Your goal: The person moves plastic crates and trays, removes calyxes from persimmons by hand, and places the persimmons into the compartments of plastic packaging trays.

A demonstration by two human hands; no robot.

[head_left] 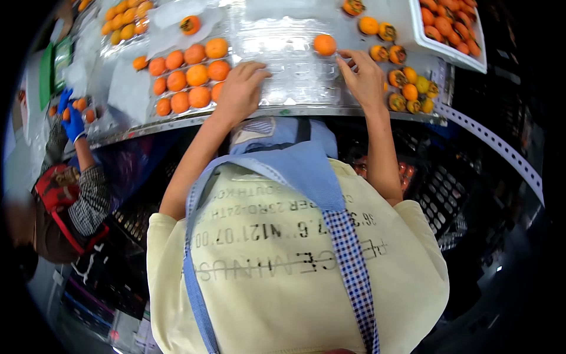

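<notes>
A clear plastic tray (pixel 289 74) lies on the metal table between my hands, with one orange persimmon (pixel 325 45) at its upper right. My left hand (pixel 240 88) rests at the tray's left edge, fingers curled toward it; what they grip, if anything, is too small to tell. At the right edge, just below that persimmon, my right hand (pixel 361 74) has thumb and forefinger apart and holds no fruit. Left of my left hand, a filled tray of persimmons (pixel 197 75) stands in rows, partly hidden by that hand.
Loose persimmons (pixel 410 91) lie to the right, some with calyxes up. A white box of persimmons (pixel 417 29) stands at the back right. Another filled tray (pixel 127 19) is at the back left. A co-worker in blue gloves (pixel 73 124) handles fruit at the far left.
</notes>
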